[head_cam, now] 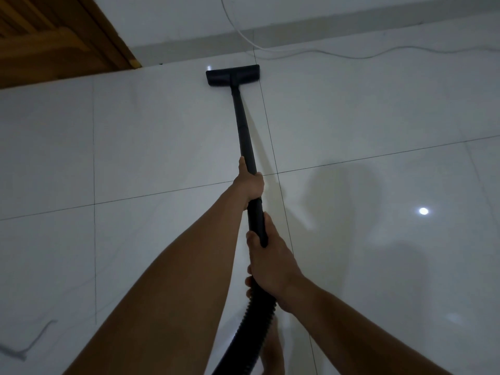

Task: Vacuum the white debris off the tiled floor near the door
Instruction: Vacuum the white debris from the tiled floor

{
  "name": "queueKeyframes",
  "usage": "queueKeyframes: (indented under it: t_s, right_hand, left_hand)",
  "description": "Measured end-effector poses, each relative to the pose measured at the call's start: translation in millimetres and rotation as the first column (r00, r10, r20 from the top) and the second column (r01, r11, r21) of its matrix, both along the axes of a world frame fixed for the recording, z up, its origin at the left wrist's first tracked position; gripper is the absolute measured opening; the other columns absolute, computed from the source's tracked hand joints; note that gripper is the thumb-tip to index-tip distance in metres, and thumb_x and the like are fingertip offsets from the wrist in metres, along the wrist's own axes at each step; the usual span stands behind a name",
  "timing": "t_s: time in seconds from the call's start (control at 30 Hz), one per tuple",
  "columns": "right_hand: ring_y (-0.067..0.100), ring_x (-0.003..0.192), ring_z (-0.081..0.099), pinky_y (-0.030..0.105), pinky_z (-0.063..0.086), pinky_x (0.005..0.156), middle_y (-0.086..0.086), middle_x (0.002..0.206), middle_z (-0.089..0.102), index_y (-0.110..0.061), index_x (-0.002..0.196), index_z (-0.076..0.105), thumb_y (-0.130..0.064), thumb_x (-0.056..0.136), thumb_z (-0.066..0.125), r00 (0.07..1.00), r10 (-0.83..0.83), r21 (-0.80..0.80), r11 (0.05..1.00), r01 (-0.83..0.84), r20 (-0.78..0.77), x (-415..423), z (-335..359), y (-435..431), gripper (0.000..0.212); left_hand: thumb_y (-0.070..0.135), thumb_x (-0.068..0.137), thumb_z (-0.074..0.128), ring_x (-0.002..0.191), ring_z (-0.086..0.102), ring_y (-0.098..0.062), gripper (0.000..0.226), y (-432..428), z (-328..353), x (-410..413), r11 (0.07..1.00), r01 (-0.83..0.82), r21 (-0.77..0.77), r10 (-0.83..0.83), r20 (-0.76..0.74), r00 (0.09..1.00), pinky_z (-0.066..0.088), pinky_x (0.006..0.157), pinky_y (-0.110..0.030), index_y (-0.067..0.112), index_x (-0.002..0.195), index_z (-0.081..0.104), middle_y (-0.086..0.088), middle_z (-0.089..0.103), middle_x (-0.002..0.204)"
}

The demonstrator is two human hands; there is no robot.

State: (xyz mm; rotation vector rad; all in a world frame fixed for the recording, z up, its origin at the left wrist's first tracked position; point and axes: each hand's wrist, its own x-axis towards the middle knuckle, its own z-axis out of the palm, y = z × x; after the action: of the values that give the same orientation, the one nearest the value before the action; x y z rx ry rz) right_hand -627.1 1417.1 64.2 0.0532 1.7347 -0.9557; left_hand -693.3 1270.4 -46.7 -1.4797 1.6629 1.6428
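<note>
Hands: both closed around the black vacuum tube.
- Left hand (pixel 250 184): forward position, fingers wrapped round the wand (pixel 243 123), one digit lying straight along it.
- Right hand (pixel 272 262): rear position, gripping the handle end where the ribbed hose (pixel 253 315) joins.

Floor head (pixel 232 75): black, set flat on the tiled floor (pixel 135 144) at full arm's reach. It sits close to the grey skirting (pixel 351 24), right of the wooden door (pixel 54 41).

White debris: one small bright fleck (pixel 209 67) just beside the head's far left corner. It cannot be told whether this is debris or a lamp reflection. No other white bits can be made out on the pale tiles in this dim light.

Other items: white cable (pixel 297 52) lying along the wall beyond the head; bare foot (pixel 273 347) beneath the hose.

Handling note (judgement):
- Keep the head flat so suction seals.
- Steer with the forward hand and drive with the rear one.
- Slide the head left over the fleck and on toward the door threshold in overlapping strokes.
- Stop short of the cable, which could be drawn in.
- Keep hose slack away from the foot.

Markings: none legible; no brand, label or lettering visible on wand, head or hose.
</note>
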Motion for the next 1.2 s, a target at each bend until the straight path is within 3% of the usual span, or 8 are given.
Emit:
queueKeyframes:
  t_s: [0.3, 0.47, 0.6, 0.73, 0.93, 1.03, 1.1, 1.2]
  right_hand:
    - [0.015, 0.052, 0.061, 0.029, 0.059, 0.054, 0.008, 0.084, 0.059, -0.035, 0.148, 0.037, -0.026, 0.109, 0.040, 0.991, -0.074, -0.026, 0.997, 0.078, 0.111, 8, 114, 2, 0.040]
    - [0.013, 0.049, 0.059, 0.027, 0.057, 0.052, 0.008, 0.079, 0.057, -0.031, 0.148, 0.038, -0.024, 0.109, 0.040, 0.990, -0.064, 0.007, 0.998, 0.064, 0.122, 25, 157, 24, 0.039]
    - [0.003, 0.033, 0.052, 0.011, 0.045, 0.041, 0.004, 0.073, 0.052, -0.016, 0.149, 0.036, -0.018, 0.109, 0.038, 1.000, 0.010, 0.057, 0.998, -0.010, 0.010, 30, 178, 41, 0.040]
    - [-0.001, 0.034, 0.049, 0.009, 0.038, 0.037, -0.001, 0.081, 0.048, -0.010, 0.152, 0.036, -0.017, 0.110, 0.038, 0.998, 0.051, 0.074, 0.996, -0.048, -0.044, 23, 186, 51, 0.043]
    - [-0.002, 0.031, 0.046, 0.010, 0.038, 0.036, 0.006, 0.073, 0.050, -0.015, 0.150, 0.036, -0.017, 0.109, 0.039, 0.999, 0.035, 0.040, 0.999, -0.035, 0.007, -6, 178, 45, 0.041]
    - [-0.001, 0.033, 0.049, 0.011, 0.040, 0.036, 0.007, 0.075, 0.053, -0.019, 0.148, 0.037, -0.018, 0.108, 0.040, 1.000, 0.010, 0.032, 0.999, -0.010, 0.030, -24, 170, 36, 0.040]
    - [0.003, 0.036, 0.052, 0.015, 0.044, 0.039, 0.008, 0.076, 0.056, -0.024, 0.151, 0.035, -0.020, 0.108, 0.039, 0.999, -0.003, 0.028, 1.000, 0.001, 0.045, -36, 164, 27, 0.043]
    - [0.011, 0.043, 0.059, 0.023, 0.053, 0.047, 0.008, 0.077, 0.059, -0.033, 0.155, 0.029, -0.023, 0.107, 0.039, 0.997, -0.033, 0.015, 0.999, 0.032, 0.068, -53, 155, 17, 0.051]
  left_hand:
    - [0.018, 0.103, 0.041, 0.082, 0.054, -0.024, 0.081, 4, 99, 12, 0.993, 0.036, 0.115, -0.050, 0.125, 0.991, 0.057, 0.087, -0.045, 0.048, 0.155, -0.013, -0.013, 0.054, 0.109]
    - [0.011, 0.101, 0.040, 0.083, 0.055, -0.024, 0.083, 32, 131, 36, 0.988, 0.038, 0.150, -0.064, 0.175, 0.983, 0.057, 0.079, -0.042, 0.044, 0.157, -0.011, -0.018, 0.056, 0.131]
    - [0.009, 0.100, 0.041, 0.084, 0.056, -0.026, 0.085, 54, 141, 47, 0.983, 0.031, 0.179, -0.065, 0.184, 0.981, 0.059, 0.084, -0.045, 0.043, 0.157, -0.012, -0.018, 0.057, 0.124]
    - [0.009, 0.100, 0.042, 0.084, 0.056, -0.025, 0.084, 68, 148, 43, 0.977, 0.032, 0.211, -0.070, 0.175, 0.982, 0.057, 0.069, -0.039, 0.042, 0.157, -0.011, -0.020, 0.053, 0.137]
    - [0.008, 0.100, 0.040, 0.075, 0.053, -0.021, 0.082, 62, 145, 9, 0.978, 0.023, 0.205, -0.057, 0.160, 0.985, 0.055, 0.069, -0.038, 0.041, 0.158, -0.007, -0.019, 0.056, 0.131]
    - [0.009, 0.100, 0.039, 0.075, 0.053, -0.020, 0.081, 51, 140, -11, 0.980, 0.039, 0.197, -0.069, 0.148, 0.987, 0.056, 0.071, -0.039, 0.042, 0.158, -0.008, -0.015, 0.055, 0.112]
    - [0.011, 0.100, 0.040, 0.077, 0.053, -0.020, 0.082, 42, 136, -24, 0.979, 0.053, 0.196, -0.083, 0.149, 0.985, 0.057, 0.080, -0.041, 0.043, 0.157, -0.009, -0.014, 0.054, 0.107]
    - [0.011, 0.101, 0.040, 0.076, 0.053, -0.020, 0.082, 31, 132, -44, 0.980, 0.051, 0.193, -0.081, 0.153, 0.985, 0.055, 0.076, -0.039, 0.043, 0.157, -0.010, -0.014, 0.054, 0.107]
